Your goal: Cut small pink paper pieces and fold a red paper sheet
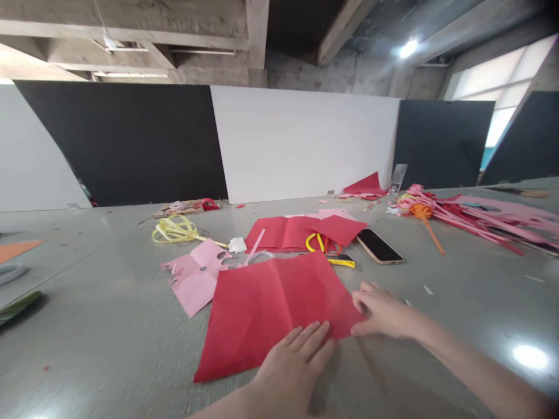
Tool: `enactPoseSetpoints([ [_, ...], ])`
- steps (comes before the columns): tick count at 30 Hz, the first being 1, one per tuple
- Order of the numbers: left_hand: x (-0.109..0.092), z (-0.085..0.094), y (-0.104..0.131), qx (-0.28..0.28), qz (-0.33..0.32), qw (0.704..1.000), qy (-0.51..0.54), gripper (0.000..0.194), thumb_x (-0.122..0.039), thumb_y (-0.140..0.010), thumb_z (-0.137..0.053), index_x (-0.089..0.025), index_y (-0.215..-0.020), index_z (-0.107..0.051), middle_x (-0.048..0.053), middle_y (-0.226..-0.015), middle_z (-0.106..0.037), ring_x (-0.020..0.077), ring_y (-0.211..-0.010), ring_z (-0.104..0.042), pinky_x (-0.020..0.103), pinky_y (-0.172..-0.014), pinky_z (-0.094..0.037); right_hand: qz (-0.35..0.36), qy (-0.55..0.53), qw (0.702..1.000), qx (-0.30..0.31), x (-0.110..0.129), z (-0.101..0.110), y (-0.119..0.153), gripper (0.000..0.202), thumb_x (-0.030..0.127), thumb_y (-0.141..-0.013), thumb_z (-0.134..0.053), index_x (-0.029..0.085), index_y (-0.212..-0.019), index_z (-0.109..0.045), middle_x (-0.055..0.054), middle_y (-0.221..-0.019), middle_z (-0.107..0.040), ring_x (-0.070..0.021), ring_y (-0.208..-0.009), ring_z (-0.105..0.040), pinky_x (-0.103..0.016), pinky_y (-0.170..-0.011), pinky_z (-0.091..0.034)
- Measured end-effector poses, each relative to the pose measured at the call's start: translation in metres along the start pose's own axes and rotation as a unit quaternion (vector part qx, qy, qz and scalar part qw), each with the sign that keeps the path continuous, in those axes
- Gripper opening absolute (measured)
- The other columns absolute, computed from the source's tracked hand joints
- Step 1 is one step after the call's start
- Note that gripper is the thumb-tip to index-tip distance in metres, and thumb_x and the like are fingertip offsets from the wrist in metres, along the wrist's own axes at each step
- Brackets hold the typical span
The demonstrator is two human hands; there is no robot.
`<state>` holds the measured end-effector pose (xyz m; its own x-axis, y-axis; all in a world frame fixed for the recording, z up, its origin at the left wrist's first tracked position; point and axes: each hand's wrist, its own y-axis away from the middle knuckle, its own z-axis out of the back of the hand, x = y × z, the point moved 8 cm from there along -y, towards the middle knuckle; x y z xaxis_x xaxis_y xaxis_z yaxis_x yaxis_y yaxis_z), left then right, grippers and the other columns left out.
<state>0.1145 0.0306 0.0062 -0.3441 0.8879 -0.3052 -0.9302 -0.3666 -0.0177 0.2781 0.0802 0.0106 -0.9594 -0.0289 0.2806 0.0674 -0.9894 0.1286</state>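
Observation:
A large sheet of red paper [257,314] with a crease down its middle lies on the grey table in front of me. My left hand [297,361] rests flat on its near edge, fingers stretched out. At the sheet's right corner, my right hand [379,311] pinches the paper between thumb and curled fingers. Just beyond the sheet are yellow-handled scissors [315,240], a yellow utility knife [343,262] and a roll of clear tape [262,256], partly covered by the red sheet.
Cut pink paper [196,288] lies left of the sheet, below a yellow paper-strip flower [177,230]. Further back are more red paper [279,228] and a phone [379,247]. Pink and red strips [471,218] pile up at right. A white partition [305,145] stands behind.

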Motion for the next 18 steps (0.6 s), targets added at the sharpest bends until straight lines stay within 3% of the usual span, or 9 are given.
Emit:
enactPoseSetpoints([
  [10, 0.0, -0.001, 0.001, 0.0, 0.0, 1.0, -0.003, 0.076, -0.066, -0.08, -0.034, -0.018, -0.139, -0.019, 0.009, -0.144, -0.014, 0.0261, -0.13, -0.016, 0.042, -0.105, -0.018, -0.022, -0.014, 0.999, 0.023, -0.014, 0.003, -0.001, 0.029, 0.037, -0.055, -0.068, 0.022, -0.06, -0.044, -0.001, -0.076, -0.047, -0.0246, -0.081, -0.047, -0.031, -0.064, -0.031],
  [18, 0.001, -0.001, -0.001, 0.003, 0.004, 1.0, 0.003, 0.078, -0.067, -0.08, -0.032, -0.017, -0.138, -0.019, 0.009, -0.144, -0.014, 0.0257, -0.13, -0.016, 0.041, -0.105, -0.017, -0.004, -0.089, 0.995, 0.049, -0.03, 0.006, -0.002, 0.024, 0.027, -0.054, -0.067, 0.021, -0.065, -0.047, 0.002, -0.075, -0.05, -0.0185, -0.073, -0.05, -0.026, -0.061, -0.033],
])
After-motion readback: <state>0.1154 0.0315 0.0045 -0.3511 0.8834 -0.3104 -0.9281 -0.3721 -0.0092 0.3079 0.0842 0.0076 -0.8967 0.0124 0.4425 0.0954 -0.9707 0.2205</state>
